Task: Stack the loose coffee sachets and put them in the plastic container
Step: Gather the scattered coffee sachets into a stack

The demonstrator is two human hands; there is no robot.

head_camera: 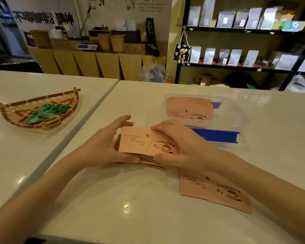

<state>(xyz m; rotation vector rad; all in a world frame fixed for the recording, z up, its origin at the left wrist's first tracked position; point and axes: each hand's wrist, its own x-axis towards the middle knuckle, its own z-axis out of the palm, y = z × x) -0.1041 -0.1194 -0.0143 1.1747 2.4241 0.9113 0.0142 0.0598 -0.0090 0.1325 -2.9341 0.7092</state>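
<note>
Both hands [148, 145] around a pink sachet stack [139, 143], lower sachets mostly hidden beneath.

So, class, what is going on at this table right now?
A person is squaring up a stack of pink paper coffee sachets, gripping it with the left hand and the right hand above the white table. Behind the hands, the clear plastic container with blue clips already holds a row of sachets. A few loose pink sachets lie flat near the right forearm, not yet gathered.
</note>
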